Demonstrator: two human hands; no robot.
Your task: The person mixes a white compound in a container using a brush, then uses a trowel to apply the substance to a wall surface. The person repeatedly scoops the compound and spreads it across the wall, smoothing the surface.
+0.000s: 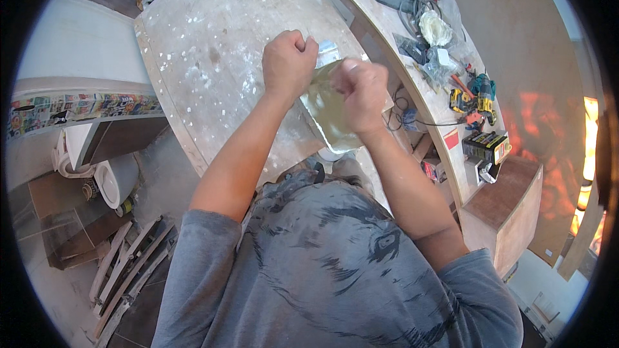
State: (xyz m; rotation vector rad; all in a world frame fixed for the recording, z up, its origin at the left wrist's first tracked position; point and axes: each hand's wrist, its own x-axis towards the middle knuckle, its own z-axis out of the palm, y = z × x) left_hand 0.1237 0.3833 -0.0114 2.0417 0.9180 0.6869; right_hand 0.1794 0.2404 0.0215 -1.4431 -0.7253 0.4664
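My left hand (289, 64) is closed in a fist above the dusty work table. What it holds, if anything, is hidden. Close to its thumb side lies a shiny silvery-blue flat piece (327, 50). My right hand (362, 93), slightly blurred, is also closed, over a glossy yellowish-green panel (325, 113) with a rough whitish edge. Whether its fingers grip the panel does not show. The panel lies near the table's front right side, between my two hands. Part of a white round container (331, 154) shows below the panel, close to my body.
White specks dot the wooden table (206, 45). Along the right runs a bench (445, 106) with a cordless drill (483, 93), cables, plastic bags and a black-and-yellow box (485, 147). Wood strips (132, 264) lie on the floor at left, near a white toilet (117, 180).
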